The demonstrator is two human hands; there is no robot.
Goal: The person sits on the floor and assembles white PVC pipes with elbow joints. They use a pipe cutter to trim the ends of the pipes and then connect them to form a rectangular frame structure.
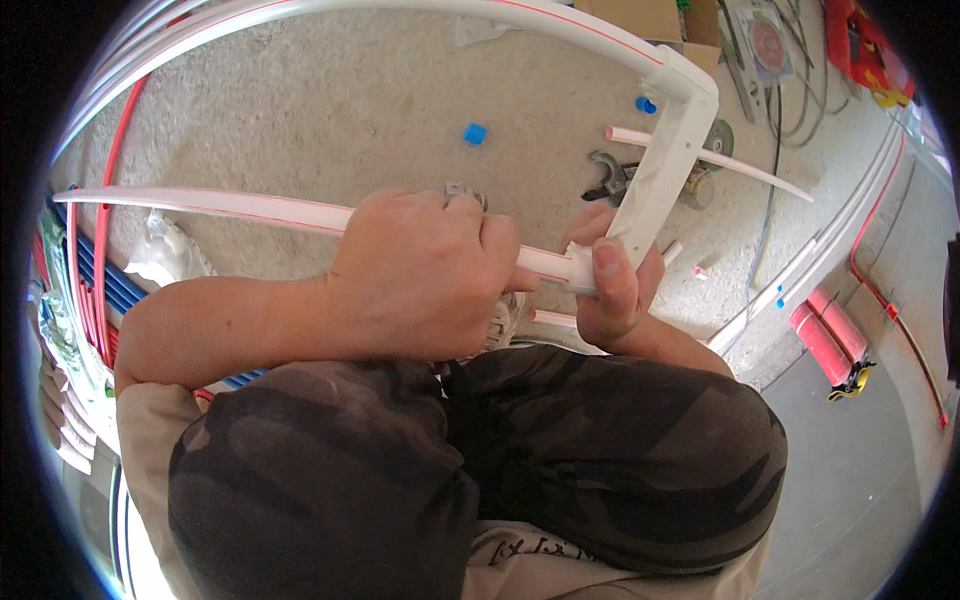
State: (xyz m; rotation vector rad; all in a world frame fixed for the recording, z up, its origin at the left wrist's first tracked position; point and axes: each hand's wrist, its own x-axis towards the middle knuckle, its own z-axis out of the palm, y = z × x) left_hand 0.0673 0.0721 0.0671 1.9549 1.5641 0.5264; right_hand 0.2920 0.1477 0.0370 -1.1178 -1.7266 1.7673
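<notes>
My left hand [420, 265] is wrapped in a fist around a white plastic pipe [270, 207] with a thin red stripe, its back turned up. The pipe's right end sits in the socket of a long white plastic fitting [662, 160]. Around that socket my right hand [622, 290] is closed, thumb on the near side and fingers partly hidden behind. From the fitting's far end a second white, red-striped pipe [560, 24] curves away to the left. Both hands are just above my knees, over the floor.
On the concrete floor lie blue caps [475, 134], a dark metal tool [607, 178] and cut pipe pieces [630, 135]. A cardboard box [650, 20] stands at the back. Red pipes [106, 230] and blue pipes [115, 285] lie left; red cylinders [828, 330] lie right.
</notes>
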